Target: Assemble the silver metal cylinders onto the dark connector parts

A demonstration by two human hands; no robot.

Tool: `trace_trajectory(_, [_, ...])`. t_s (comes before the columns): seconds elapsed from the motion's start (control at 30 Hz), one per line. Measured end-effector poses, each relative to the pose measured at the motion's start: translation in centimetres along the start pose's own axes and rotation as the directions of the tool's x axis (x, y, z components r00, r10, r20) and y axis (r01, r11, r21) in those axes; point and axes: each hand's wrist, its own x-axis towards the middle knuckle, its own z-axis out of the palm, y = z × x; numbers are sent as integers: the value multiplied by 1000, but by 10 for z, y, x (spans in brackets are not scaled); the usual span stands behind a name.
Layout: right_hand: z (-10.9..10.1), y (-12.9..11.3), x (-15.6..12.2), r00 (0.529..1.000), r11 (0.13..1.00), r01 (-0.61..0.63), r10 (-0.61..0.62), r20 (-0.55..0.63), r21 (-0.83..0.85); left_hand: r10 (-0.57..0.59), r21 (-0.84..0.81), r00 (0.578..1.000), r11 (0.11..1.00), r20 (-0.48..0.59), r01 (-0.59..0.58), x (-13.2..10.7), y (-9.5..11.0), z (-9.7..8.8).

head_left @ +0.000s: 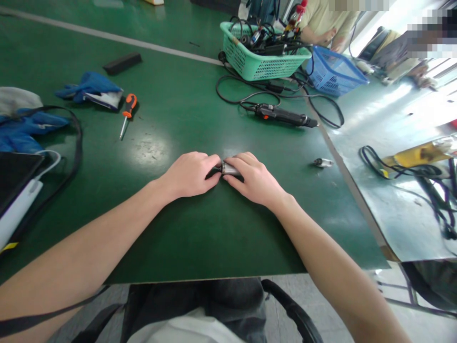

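Observation:
Both of my hands meet over the middle of the green table (200, 238). My right hand (255, 176) closes its fingers around a silver metal cylinder (229, 169), which looks like a small motor. My left hand (194, 174) pinches a black piece (213, 170) at the cylinder's left end. The two parts touch end to end, lying level; whether they are fixed together I cannot tell. My fingers hide much of both. A similar small silver cylinder (323, 163) with a dark end lies on the table to the right.
A corded black electric screwdriver (282, 115) lies beyond my hands, before a green basket (264, 66) of tools and a blue basket (335, 71). At left are an orange-handled screwdriver (128, 114), blue gloves (89, 88), a black block (122, 63) and a laptop-like device (17, 181). Others sit behind.

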Motion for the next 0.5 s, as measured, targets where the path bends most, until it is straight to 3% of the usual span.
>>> trace_trajectory(0.5, [-3,-4,0,999,999,33,-33,1,-2,91,-35,996,995,6,-90,0,-4,2])
